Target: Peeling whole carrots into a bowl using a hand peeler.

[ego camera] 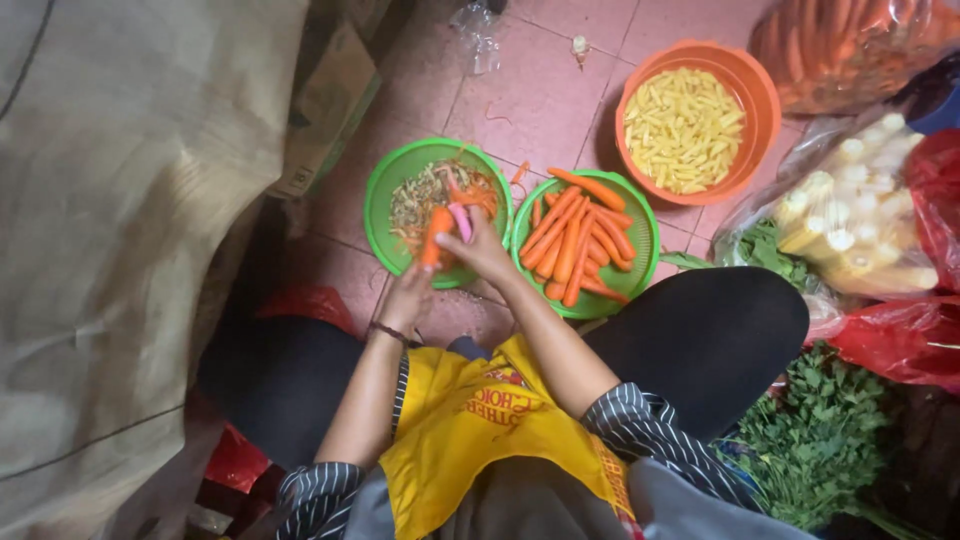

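Observation:
My left hand [408, 297] grips the lower end of an orange carrot [436, 234] and holds it over a green basket [385, 188] filled with carrot peelings. My right hand [482, 250] holds a pink-handled peeler [458, 216] against the carrot's upper part. To the right lies a second green basket [640, 215] with several peeled carrots [572, 240] in it. Both baskets rest on the pink tiled floor [545, 90] in front of my knees.
An orange basket [762, 95] of baby corn sits far right. Bags of carrots [850, 45] and of corn [860, 215], red bags [900, 340] and leafy greens [815, 440] crowd the right side. A large sack [120, 200] and a cardboard box [330, 105] fill the left.

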